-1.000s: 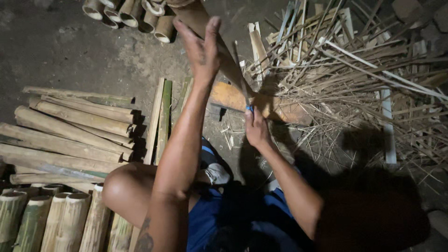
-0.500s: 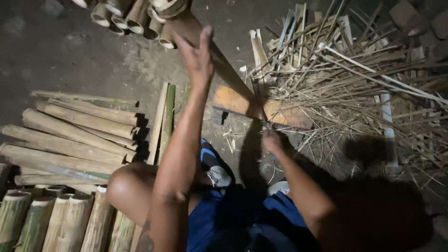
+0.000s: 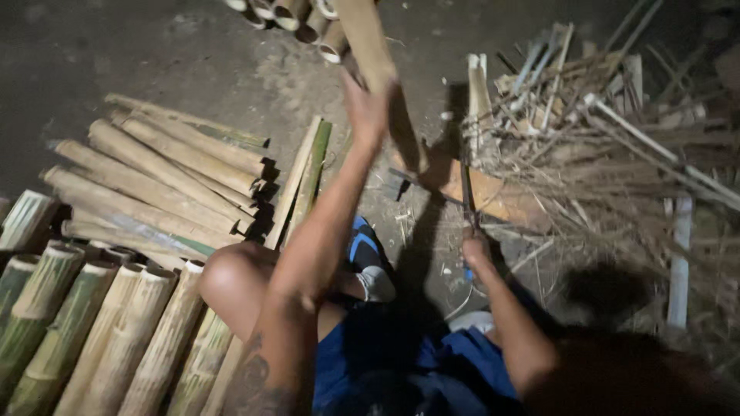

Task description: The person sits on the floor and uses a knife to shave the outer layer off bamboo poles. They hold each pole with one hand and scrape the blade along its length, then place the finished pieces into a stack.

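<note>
we note the left hand (image 3: pixel 366 108) wrapped around the upright pale split bamboo piece (image 3: pixel 378 69) to steady it, while the right hand (image 3: pixel 475 250) grips a dark thin blade (image 3: pixel 466 192) set against its base over the tan wooden block (image 3: pixel 497 196).

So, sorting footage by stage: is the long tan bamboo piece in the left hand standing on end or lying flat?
On end, leaning: the long tan bamboo piece slants down to the ground, left hand gripping it.

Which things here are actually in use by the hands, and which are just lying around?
In use:
- left hand on the upright bamboo piece
- right hand gripping a blade
- wooden block underneath

Lying about:
- split bamboo stack
- bamboo tubes
- heap of strips and scraps
- cut tube ends
</note>
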